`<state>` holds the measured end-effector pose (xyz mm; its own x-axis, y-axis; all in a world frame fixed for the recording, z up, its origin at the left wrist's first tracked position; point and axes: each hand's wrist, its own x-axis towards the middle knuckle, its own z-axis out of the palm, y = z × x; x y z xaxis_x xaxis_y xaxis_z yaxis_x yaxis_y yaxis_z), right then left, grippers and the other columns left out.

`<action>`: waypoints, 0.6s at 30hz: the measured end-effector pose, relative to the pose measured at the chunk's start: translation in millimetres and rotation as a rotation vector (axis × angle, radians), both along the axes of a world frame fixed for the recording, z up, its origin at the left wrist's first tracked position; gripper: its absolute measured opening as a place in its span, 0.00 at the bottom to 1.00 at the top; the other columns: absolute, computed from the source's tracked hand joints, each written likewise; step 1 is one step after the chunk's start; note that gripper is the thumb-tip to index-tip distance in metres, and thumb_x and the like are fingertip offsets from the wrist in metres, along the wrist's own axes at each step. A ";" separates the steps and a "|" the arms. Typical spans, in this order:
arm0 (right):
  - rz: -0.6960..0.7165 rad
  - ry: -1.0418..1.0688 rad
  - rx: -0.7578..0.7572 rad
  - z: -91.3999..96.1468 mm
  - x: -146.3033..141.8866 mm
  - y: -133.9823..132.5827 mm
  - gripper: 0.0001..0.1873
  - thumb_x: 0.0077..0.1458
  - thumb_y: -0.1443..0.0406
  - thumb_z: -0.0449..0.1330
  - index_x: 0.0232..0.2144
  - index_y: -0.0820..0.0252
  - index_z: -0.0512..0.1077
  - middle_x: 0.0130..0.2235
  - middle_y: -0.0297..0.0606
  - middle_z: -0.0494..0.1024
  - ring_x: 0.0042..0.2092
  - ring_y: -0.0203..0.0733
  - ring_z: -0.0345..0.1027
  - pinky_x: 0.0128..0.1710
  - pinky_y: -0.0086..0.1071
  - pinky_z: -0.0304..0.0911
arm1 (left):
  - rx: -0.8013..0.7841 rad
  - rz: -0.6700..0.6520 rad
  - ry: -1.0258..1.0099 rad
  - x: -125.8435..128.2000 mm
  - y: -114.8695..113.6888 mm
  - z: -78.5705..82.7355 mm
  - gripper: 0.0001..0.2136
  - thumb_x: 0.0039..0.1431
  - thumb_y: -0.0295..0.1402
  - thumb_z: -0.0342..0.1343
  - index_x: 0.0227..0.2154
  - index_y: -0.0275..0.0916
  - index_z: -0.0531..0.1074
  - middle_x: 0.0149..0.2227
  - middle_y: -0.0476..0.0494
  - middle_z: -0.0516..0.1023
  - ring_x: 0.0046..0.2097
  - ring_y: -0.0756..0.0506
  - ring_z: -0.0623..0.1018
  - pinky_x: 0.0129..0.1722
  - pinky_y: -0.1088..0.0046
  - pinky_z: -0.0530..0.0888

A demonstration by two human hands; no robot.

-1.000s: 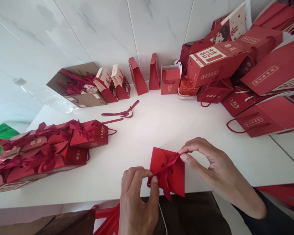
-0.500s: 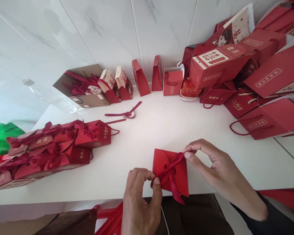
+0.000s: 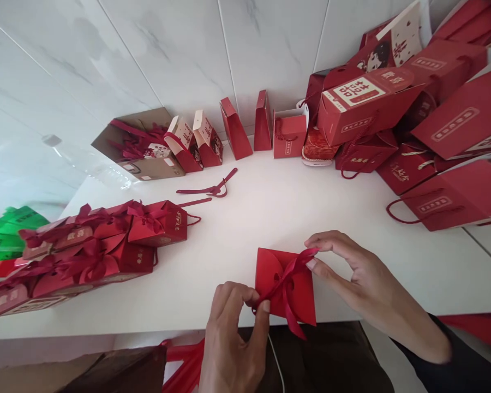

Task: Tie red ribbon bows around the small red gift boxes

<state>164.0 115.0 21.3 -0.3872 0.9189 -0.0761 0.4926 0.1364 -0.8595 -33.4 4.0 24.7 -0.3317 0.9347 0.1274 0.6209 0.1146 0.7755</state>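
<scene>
A small red gift box [image 3: 305, 303] with a curved-flap top sits at the table's front edge. A dark red ribbon [image 3: 288, 273] is looped and knotted over its top, and one tail hangs past the near side. At the box's left edge, my left hand [image 3: 237, 333] pinches the ribbon between thumb and index finger. My right hand [image 3: 354, 273] is at the upper right corner, its thumb and index finger loosely around the other ribbon end, which shows between them.
Red boxes with bows [image 3: 94, 251] stand in rows at left. A cardboard carton [image 3: 147, 169] of ribbons is by the wall. Loose ribbon pieces [image 3: 213, 191] lie on the white table [image 3: 245, 229]. Small boxes [image 3: 237, 134] line the wall; red gift boxes [image 3: 368, 103] are piled at right.
The ribbon end on the right now reaches farther in between my right thumb and index finger, and those fingertips have parted slightly. My left hand keeps its pinch; the view has shifted a little.
</scene>
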 end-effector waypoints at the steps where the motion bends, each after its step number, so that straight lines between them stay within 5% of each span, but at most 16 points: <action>1: -0.006 0.000 0.006 0.9 -0.1 -0.2 0.10 0.68 0.53 0.56 0.42 0.47 0.73 0.52 0.37 0.76 0.53 0.48 0.72 0.30 0.31 0.70 | -0.002 -0.002 -0.003 -0.4 -0.4 -0.6 0.07 0.67 0.30 0.53 0.31 0.43 0.69 0.32 0.49 0.71 0.36 0.45 0.71 0.36 0.70 0.68; 11: -0.045 -0.019 -0.019 9.6 -3.5 -3.3 0.10 0.66 0.54 0.57 0.38 0.49 0.75 0.46 0.35 0.78 0.40 0.43 0.74 0.22 0.30 0.63 | -0.055 -0.011 -0.028 -4.7 -3.5 -4.2 0.07 0.70 0.33 0.51 0.34 0.43 0.70 0.32 0.48 0.70 0.35 0.45 0.70 0.35 0.69 0.68; 18: -0.053 -0.032 -0.023 -0.1 0.5 0.8 0.13 0.65 0.50 0.58 0.46 0.46 0.74 0.50 0.35 0.80 0.51 0.47 0.75 0.34 0.32 0.73 | -0.058 0.086 -0.178 2.5 -15.3 -1.7 0.09 0.69 0.42 0.51 0.37 0.45 0.70 0.33 0.47 0.71 0.33 0.46 0.70 0.28 0.70 0.66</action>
